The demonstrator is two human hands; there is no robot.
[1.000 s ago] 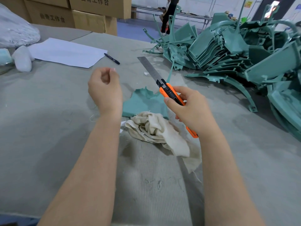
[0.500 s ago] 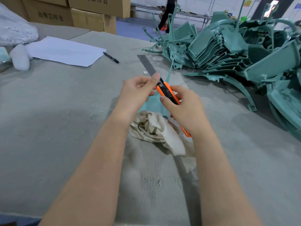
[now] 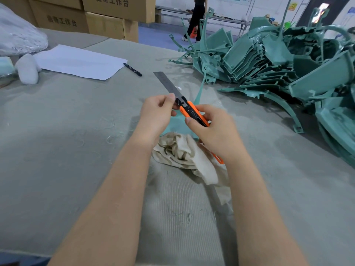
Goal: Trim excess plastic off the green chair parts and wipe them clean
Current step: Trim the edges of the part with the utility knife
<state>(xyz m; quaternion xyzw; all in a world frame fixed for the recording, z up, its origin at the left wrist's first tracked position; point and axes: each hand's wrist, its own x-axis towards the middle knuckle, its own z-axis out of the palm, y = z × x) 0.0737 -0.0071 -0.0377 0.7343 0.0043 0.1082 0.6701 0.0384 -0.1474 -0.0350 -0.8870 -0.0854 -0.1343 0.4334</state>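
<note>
My right hand [image 3: 213,131] grips an orange and black utility knife [image 3: 193,113] above the table. My left hand [image 3: 156,114] pinches the knife's black tip between thumb and fingers. Under both hands lies a flat green chair part [image 3: 176,124], mostly hidden, with a crumpled beige rag [image 3: 180,152] on its near side. A big heap of green chair parts [image 3: 278,60] fills the table's far right.
A steel ruler [image 3: 166,81] lies just beyond my hands. White paper [image 3: 80,62] and a black pen [image 3: 132,69] lie at the far left, near a white wrapped bundle [image 3: 27,69]. Cardboard boxes [image 3: 103,14] stand behind the table. A person [image 3: 196,18] walks in the background.
My left hand came over from the left, where it hung with fingers curled, and now pinches the knife tip. The right hand and knife stayed nearly still.
</note>
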